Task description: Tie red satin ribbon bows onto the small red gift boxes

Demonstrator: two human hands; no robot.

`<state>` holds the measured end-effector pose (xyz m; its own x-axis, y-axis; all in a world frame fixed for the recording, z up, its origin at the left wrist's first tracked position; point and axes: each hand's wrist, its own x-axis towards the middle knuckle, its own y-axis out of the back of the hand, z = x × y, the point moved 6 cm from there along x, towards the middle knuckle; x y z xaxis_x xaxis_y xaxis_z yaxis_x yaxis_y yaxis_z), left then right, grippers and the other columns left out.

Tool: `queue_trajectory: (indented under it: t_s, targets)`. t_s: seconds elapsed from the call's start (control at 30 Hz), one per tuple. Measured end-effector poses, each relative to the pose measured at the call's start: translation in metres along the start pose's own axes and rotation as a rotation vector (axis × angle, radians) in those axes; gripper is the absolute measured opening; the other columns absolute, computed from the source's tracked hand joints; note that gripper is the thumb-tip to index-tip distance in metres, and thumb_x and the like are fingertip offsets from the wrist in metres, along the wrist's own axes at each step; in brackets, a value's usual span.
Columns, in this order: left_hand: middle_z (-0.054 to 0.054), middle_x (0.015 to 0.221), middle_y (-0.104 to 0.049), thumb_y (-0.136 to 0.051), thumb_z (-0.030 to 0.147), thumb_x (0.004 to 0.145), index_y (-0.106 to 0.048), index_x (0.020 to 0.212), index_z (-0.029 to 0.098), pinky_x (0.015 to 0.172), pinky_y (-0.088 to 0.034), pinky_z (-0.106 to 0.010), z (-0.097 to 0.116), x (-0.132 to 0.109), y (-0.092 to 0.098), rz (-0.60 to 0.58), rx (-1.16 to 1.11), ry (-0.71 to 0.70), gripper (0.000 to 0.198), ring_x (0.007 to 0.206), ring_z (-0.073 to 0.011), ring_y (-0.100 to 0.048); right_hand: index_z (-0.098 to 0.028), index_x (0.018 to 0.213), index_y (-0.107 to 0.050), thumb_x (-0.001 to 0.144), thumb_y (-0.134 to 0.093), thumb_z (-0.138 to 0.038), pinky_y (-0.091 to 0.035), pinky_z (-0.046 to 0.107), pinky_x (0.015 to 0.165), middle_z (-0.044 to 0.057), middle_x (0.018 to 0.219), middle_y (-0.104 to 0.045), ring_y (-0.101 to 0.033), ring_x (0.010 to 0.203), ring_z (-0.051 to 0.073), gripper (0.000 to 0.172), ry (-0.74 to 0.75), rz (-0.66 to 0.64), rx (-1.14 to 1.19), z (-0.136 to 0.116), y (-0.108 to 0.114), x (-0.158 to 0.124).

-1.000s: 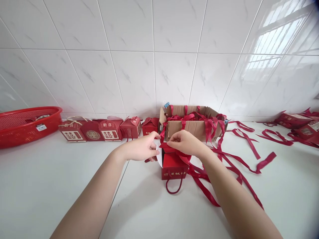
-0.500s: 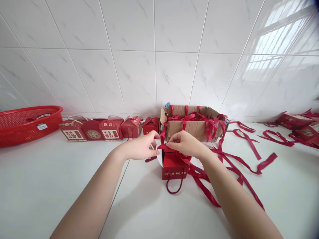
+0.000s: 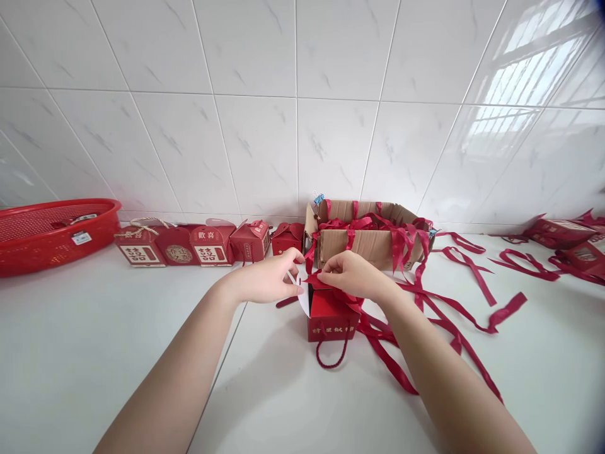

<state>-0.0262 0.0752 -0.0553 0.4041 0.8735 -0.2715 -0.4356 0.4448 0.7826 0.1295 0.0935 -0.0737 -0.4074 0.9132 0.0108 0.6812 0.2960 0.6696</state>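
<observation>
A small red gift box [image 3: 333, 320] with gold characters and a looped red rope handle [image 3: 331, 362] stands on the white table, its top partly open. At its left side my left hand [image 3: 271, 277] is curled, thumb and fingers around a side flap with a white inner face. My right hand [image 3: 347, 274] reaches over the top, finger and thumb pinched on a red flap at the back left edge. Red material, perhaps ribbon, lies under that hand and is partly hidden.
Behind stands a cardboard box [image 3: 366, 249] hung with red ribbons. Loose ribbons [image 3: 454, 302] spread to the right. Several red gift boxes [image 3: 212, 246] line the wall at left, beside a red plastic basket [image 3: 101, 236]. More red boxes [image 3: 560, 230] lie far right.
The red flap under my right fingers has shifted slightly, and a white edge now shows between my left fingers. Both hands stay nearly in place.
</observation>
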Motion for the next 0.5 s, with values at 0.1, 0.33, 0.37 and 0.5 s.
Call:
queue_trajectory:
  t_s: [0.1,0.33,0.37,0.5]
  targets:
    - [-0.012,0.126,-0.053,-0.056,0.043,0.076,-0.036,0.123,0.025,0.078,-0.044,-0.033,0.0002,-0.0001,0.0004,0.008,0.003,-0.001,0.054,0.096,-0.0233,-0.059,-0.018,0.057,-0.053,0.073,-0.054,-0.034,-0.021,0.025,0.041,-0.003,0.052,-0.034,-0.027,0.046,0.009,0.023,-0.006,-0.003,-0.004,0.0009,0.0001,-0.0003]
    - [-0.011,0.126,-0.054,-0.056,0.044,0.077,-0.037,0.123,0.026,0.077,-0.044,-0.033,0.0002,-0.0002,0.0000,0.005,0.001,-0.008,0.053,0.095,-0.0229,-0.060,-0.018,0.059,-0.054,0.075,-0.054,-0.038,-0.021,0.024,0.041,-0.004,0.052,-0.035,-0.028,0.046,0.008,0.026,-0.004,-0.011,-0.008,-0.0013,-0.0020,-0.0006]
    - [-0.011,0.126,-0.054,-0.056,0.044,0.077,-0.037,0.123,0.026,0.076,-0.044,-0.033,0.0001,-0.0003,0.0001,0.007,-0.003,-0.011,0.053,0.094,-0.0227,-0.061,-0.018,0.059,-0.053,0.076,-0.054,-0.038,-0.021,0.024,0.042,-0.004,0.052,-0.036,-0.028,0.046,0.008,0.027,0.005,-0.017,-0.001,-0.0027,-0.0033,-0.0007]
    - [-0.011,0.123,-0.056,-0.057,0.043,0.076,-0.038,0.124,0.026,0.072,-0.044,-0.032,-0.0007,-0.0007,0.0003,0.021,-0.020,-0.006,0.054,0.088,-0.0221,-0.063,-0.017,0.059,-0.054,0.077,-0.054,-0.040,-0.021,0.024,0.043,-0.004,0.052,-0.035,-0.027,0.047,0.008,0.029,0.043,-0.039,0.035,-0.0080,-0.0080,-0.0014]
